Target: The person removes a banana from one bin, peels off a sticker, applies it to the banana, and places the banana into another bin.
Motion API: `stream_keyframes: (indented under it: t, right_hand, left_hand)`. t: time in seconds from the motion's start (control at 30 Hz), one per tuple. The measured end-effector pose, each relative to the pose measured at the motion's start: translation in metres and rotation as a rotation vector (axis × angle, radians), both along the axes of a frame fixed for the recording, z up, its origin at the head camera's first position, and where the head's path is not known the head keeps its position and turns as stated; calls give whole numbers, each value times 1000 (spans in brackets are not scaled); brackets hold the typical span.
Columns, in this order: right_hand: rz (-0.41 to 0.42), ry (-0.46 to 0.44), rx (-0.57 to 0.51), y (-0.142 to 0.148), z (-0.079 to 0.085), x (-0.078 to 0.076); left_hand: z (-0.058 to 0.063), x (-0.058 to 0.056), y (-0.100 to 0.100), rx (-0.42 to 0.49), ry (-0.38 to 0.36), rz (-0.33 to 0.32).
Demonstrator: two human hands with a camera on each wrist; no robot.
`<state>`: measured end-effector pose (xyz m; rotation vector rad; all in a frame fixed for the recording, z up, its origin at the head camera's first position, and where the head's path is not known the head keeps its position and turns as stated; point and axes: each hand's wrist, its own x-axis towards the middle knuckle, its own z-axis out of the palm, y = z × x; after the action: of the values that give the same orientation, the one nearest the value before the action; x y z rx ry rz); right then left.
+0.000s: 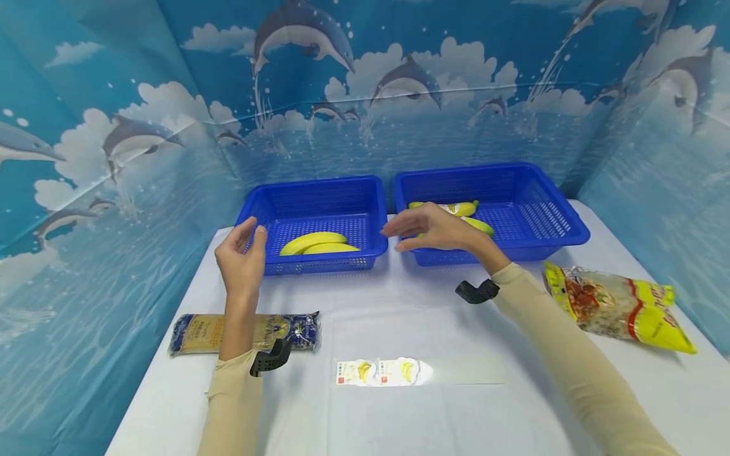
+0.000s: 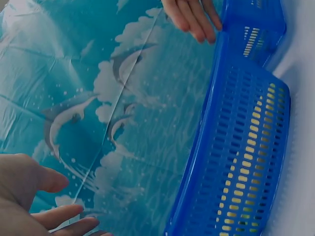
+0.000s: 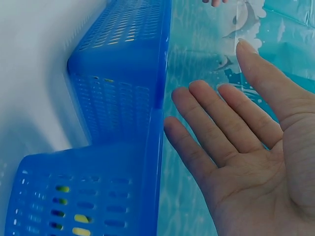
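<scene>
My left hand [image 1: 242, 259] is raised by the near left corner of the left blue basket [image 1: 319, 269], fingers relaxed and holding nothing. Yellow bananas [image 1: 313, 240] lie inside that basket. Over the near left side of the right blue basket [image 1: 547, 244] hovers my right hand [image 1: 436, 228], palm turned inward, also with nothing in it. Behind it more bananas [image 1: 478, 225] lie in the right basket, partly hidden by the hand. In the right wrist view the right hand [image 3: 241, 152] shows straight, slightly spread fingers. The left wrist view shows the left hand [image 2: 34, 201] with its thumb apart from the fingers.
A pack of dry noodles [image 1: 274, 329] lies under the left forearm. On the right lies a yellow and clear food bag [image 1: 616, 307]. Two banana-picture cards [image 1: 379, 372] lie on a clear strip at the front middle. A dolphin-print curtain [image 1: 365, 114] surrounds the white table [image 1: 399, 418].
</scene>
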<state>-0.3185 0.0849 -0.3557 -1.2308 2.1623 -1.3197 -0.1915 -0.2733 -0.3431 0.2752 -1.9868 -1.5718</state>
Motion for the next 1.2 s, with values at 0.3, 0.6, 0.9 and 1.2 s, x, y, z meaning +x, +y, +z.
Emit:
stream_keyframes:
  t: [0.3,0.6,0.9,1.2]
  right_hand:
    - [31,31,7,-13,4,-4]
    - [88,11,2,-30,10,-15]
    - [117,-26,4,-43,11,-24]
    - [134,-71,10,-56,16,-36]
  left_hand:
    - [-6,-4,-24,55,-77,150]
    - [-12,-9,-41,159,-246,168]
    - [-18,-12,-53,173,-322,158]
    - [-41,-24,-59,341,-390,175]
